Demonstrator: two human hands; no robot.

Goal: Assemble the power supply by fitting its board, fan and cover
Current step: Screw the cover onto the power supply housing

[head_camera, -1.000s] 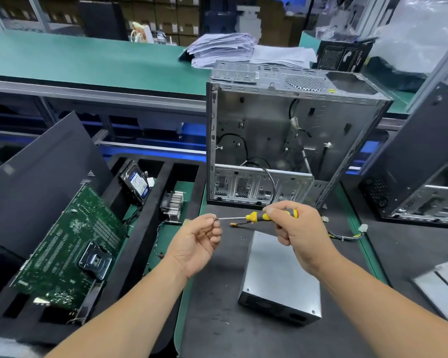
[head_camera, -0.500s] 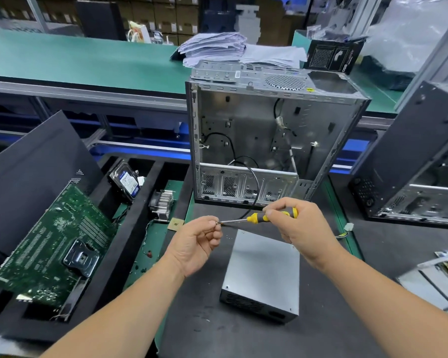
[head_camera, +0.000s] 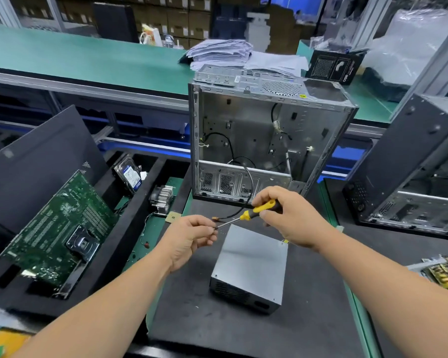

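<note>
Since the earlier frame, both hands sit slightly lower against the open case [head_camera: 267, 140], over the power supply's far edge. On the left, a motherboard [head_camera: 57, 233] leans in a foam tray. The left hand [head_camera: 189, 239] pinches the screwdriver [head_camera: 246, 215] tip; the right hand [head_camera: 292, 218] holds a closed grip on its yellow handle. The power supply [head_camera: 251, 267] rests on the bench [head_camera: 308, 319], directly below both hands.

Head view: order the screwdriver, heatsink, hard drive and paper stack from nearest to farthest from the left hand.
1. Screwdriver: its tip is at the left hand.
2. Heatsink: in the tray, to the left.
3. Hard drive: tray, farther back and left.
4. Paper stack: on the far green bench.
</note>
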